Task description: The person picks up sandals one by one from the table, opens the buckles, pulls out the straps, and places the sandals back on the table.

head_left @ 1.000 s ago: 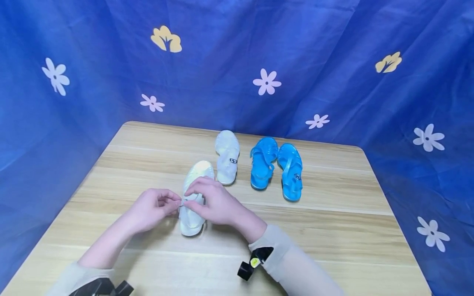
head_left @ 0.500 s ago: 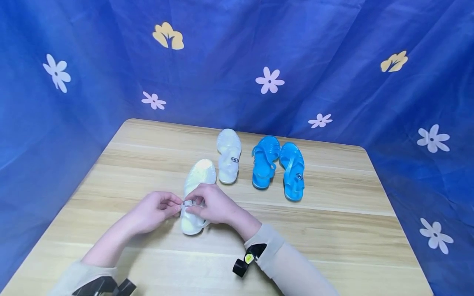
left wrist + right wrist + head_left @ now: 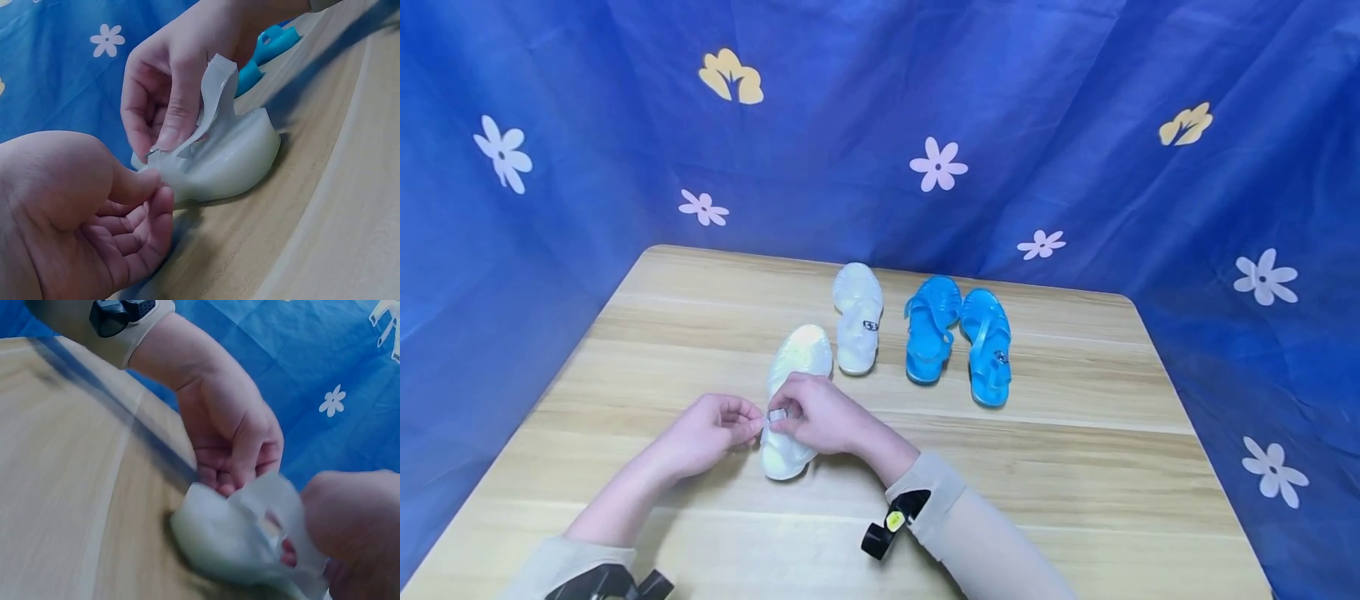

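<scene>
A pearly white jelly sandal [image 3: 805, 350] lies on the table in front of me, toe pointing away. My left hand [image 3: 715, 429] is at its left side, thumb and forefinger pinching the strap beside the buckle. From the other side my right hand [image 3: 827, 414] holds the small metal buckle [image 3: 777, 414] and strap between thumb and fingers. In the left wrist view a loose strap [image 3: 219, 84] stands up over the heel [image 3: 244, 165]. Fingers hide part of the buckle, so I cannot tell whether it is fastened.
Behind and right of it lies a second white sandal [image 3: 857, 308] with its buckle showing. Two blue sandals [image 3: 929, 333] stand side by side farther right. A blue flowered curtain [image 3: 850, 108] surrounds the wooden table's [image 3: 1037, 483] back and sides.
My right hand's raised, spread fingers have come down and closed in at the strap, and the buckle now shows between the hands. The left hand stays almost in place.
</scene>
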Available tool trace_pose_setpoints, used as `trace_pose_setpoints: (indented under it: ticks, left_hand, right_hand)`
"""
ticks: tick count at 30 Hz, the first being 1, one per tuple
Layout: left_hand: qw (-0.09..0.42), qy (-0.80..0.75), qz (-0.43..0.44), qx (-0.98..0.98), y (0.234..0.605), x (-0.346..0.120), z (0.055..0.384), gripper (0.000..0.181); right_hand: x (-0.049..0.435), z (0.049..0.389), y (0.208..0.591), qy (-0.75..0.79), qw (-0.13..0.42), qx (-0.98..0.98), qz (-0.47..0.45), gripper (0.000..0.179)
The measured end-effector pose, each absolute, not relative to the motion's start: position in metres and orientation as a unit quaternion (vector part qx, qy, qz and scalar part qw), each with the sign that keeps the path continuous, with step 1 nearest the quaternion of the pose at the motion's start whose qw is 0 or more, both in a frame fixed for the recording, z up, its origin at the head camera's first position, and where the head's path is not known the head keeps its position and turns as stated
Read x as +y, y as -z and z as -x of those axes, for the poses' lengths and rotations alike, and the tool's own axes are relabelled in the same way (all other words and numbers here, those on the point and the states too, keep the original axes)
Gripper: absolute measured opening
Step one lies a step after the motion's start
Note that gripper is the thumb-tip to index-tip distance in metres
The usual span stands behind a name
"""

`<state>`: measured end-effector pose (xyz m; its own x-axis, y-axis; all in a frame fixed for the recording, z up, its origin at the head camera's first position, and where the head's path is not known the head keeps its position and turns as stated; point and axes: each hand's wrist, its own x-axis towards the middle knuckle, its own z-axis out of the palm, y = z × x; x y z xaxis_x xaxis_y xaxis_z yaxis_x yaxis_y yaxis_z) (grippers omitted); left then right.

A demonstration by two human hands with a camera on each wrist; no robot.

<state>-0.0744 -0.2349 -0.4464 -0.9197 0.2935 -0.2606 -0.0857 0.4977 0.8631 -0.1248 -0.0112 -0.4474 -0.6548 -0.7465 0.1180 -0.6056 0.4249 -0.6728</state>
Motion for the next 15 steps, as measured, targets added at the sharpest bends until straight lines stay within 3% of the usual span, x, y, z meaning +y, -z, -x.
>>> trace_pose_setpoints:
  ticks: [15]
  left_hand:
    - [0.169, -0.491, -0.076, 0.851, 0.442, -0.230, 0.075, 0.011]
  right_hand:
    - [-0.006, 0.120, 0.461, 0.401, 0.051, 0.810, 0.425, 0.021]
